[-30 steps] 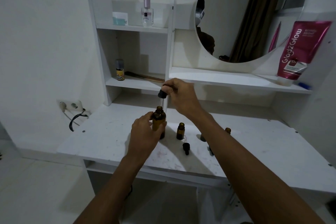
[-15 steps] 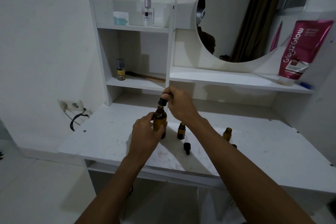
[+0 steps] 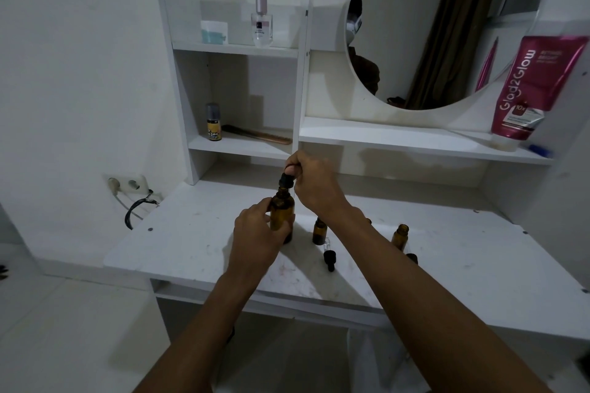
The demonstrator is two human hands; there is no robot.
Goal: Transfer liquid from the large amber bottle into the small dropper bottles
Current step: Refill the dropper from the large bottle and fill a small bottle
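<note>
The large amber bottle [image 3: 281, 214] stands upright on the white desk [image 3: 191, 242], and my left hand [image 3: 258, 233] is wrapped around its body. My right hand [image 3: 314, 183] pinches the black dropper cap [image 3: 286, 181], which sits right on the bottle's neck. To the right, one small amber dropper bottle [image 3: 319, 231] stands just beside my right forearm. Another small open bottle [image 3: 400, 237] stands farther right. A loose black dropper [image 3: 329, 257] lies on the desk in front of them. Another dark cap [image 3: 412, 257] peeks out behind my right forearm.
A white shelf unit rises behind the desk, holding a perfume bottle [image 3: 261, 24], a small jar [image 3: 214, 31], a little yellow bottle [image 3: 213, 123] and a comb [image 3: 258, 134]. A round mirror [image 3: 443, 22] and a pink tube [image 3: 530, 89] are at right. A wall socket with cable [image 3: 127, 185] is at left.
My right hand has lowered the dropper from above the large bottle down into its neck, so the cap now rests on the mouth. My left hand kept holding the bottle.
</note>
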